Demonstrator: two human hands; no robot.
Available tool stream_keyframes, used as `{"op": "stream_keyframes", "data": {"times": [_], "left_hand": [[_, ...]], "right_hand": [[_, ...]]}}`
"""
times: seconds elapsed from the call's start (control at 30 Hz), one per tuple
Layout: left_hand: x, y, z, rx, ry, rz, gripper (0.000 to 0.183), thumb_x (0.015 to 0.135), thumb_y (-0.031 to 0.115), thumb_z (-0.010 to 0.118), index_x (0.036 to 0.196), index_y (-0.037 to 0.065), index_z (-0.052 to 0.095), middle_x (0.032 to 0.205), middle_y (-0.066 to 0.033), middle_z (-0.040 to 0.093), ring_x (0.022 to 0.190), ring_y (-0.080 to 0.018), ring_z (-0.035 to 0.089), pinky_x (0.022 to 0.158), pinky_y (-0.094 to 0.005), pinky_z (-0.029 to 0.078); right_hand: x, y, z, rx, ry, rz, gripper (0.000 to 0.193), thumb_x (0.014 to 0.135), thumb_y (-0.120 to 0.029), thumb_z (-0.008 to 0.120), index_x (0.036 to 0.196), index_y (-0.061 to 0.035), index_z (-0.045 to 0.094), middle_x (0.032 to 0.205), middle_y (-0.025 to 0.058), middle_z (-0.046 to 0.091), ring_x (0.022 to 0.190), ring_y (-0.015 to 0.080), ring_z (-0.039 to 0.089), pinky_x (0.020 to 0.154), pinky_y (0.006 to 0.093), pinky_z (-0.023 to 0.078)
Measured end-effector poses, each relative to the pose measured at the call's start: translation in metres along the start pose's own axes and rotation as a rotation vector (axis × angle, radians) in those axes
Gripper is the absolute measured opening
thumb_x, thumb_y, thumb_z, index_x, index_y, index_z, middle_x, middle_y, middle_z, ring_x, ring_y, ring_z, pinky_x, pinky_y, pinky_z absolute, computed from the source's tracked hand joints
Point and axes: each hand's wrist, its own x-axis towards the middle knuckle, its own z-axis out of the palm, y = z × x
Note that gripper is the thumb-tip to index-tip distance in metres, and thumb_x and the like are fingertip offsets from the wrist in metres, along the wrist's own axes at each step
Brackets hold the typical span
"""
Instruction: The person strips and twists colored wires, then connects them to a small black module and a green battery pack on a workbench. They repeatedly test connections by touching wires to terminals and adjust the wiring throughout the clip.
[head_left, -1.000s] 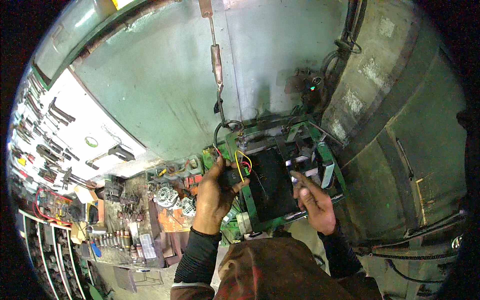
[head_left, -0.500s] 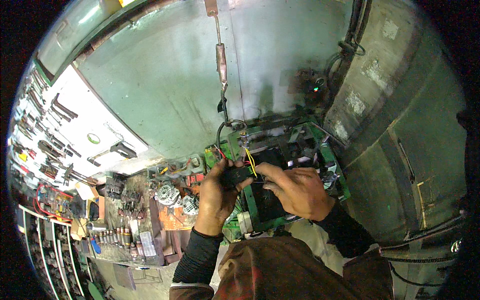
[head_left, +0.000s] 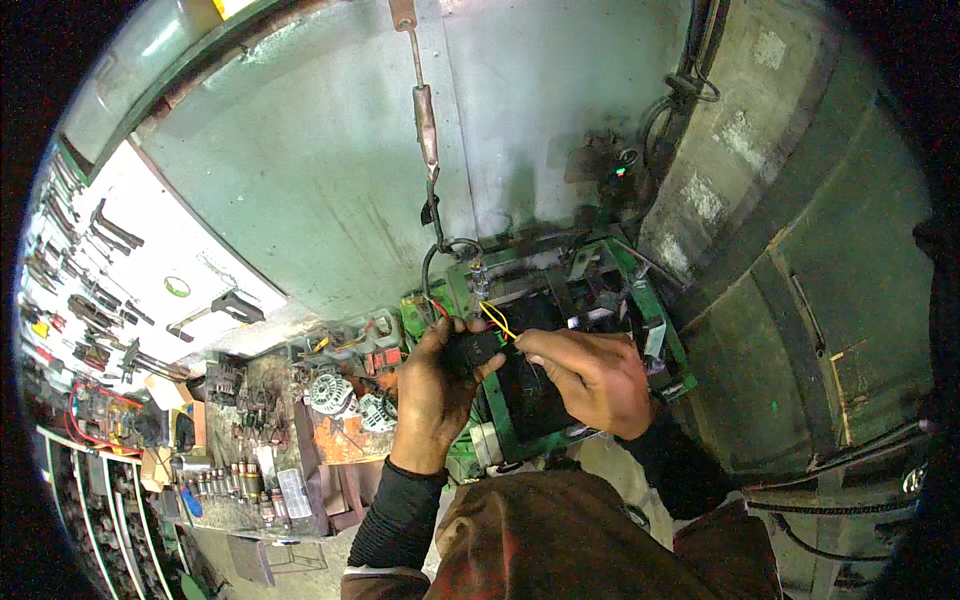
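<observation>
Gripping a black part at frame centre, my left hand clamps its fingers around it over the green frame; my right hand pinches the yellow wire.

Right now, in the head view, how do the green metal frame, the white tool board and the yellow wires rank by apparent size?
1. White tool board, largest, though the fisheye rim bends and squeezes it.
2. Green metal frame, a bit smaller; the left hand and right hand cover part of it, so this is unsure.
3. Yellow wires, clearly smallest.
</observation>
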Motion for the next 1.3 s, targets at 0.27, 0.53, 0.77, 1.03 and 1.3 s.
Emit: {"op": "stream_keyframes", "data": {"times": [0.27, 0.53, 0.77, 1.03, 1.3], "left_hand": [[0.018, -0.014, 0.009, -0.189, 0.003, 0.137, 0.019, 0.104, 0.026, 0.051, 0.106, 0.009, 0.058, 0.116, -0.0110, 0.067, 0.112, -0.0269, 0.062, 0.099, -0.0466, 0.048], [0.060, -0.026, 0.053, -0.075, -0.273, 0.424, 0.022, 0.101, 0.026, 0.061, 0.109, 0.006, 0.063, 0.113, -0.0094, 0.068, 0.113, -0.0264, 0.063, 0.103, -0.0444, 0.047], [0.074, -0.018, 0.061, 0.008, -0.310, 0.340, 0.028, 0.105, 0.026, 0.052, 0.121, 0.005, 0.059, 0.117, -0.0088, 0.065, 0.107, -0.0216, 0.063, 0.097, -0.0363, 0.049], [0.078, -0.025, 0.062, -0.059, -0.310, 0.256, 0.038, 0.108, 0.030, 0.045, 0.129, 0.000, 0.058, 0.121, -0.0127, 0.065, 0.111, -0.0239, 0.062, 0.099, -0.0373, 0.048], [0.083, -0.029, 0.055, -0.074, -0.427, 0.160, 0.037, 0.108, 0.030, 0.046, 0.128, 0.002, 0.059, 0.121, -0.0108, 0.065, 0.111, -0.0245, 0.062, 0.101, -0.0385, 0.046]], "right_hand": [[-0.037, -0.010, 0.041, 0.743, 0.588, 0.490, 0.020, 0.097, 0.000, 0.062, 0.117, 0.0019, 0.059, 0.092, 0.0146, 0.069, 0.074, 0.0206, 0.069, 0.063, 0.0310, 0.058], [-0.011, 0.003, 0.072, 0.667, 0.759, 0.390, 0.014, 0.097, 0.002, 0.061, 0.111, 0.0037, 0.058, 0.099, 0.0148, 0.072, 0.083, 0.0168, 0.069, 0.079, 0.0305, 0.057], [0.039, 0.027, 0.058, 0.730, 0.647, 0.321, 0.020, 0.094, -0.004, 0.066, 0.114, -0.0027, 0.066, 0.115, 0.0161, 0.071, 0.106, 0.0254, 0.071, 0.090, 0.0335, 0.054], [0.042, 0.038, 0.047, 0.537, 0.633, 0.232, 0.023, 0.096, -0.006, 0.060, 0.118, -0.0070, 0.063, 0.120, 0.0156, 0.068, 0.112, 0.0345, 0.066, 0.092, 0.0384, 0.053], [0.039, 0.047, 0.035, 0.276, 0.617, 0.128, 0.032, 0.090, -0.002, 0.058, 0.121, -0.0093, 0.061, 0.110, 0.0165, 0.066, 0.104, 0.0389, 0.063, 0.089, 0.0440, 0.052]]}}
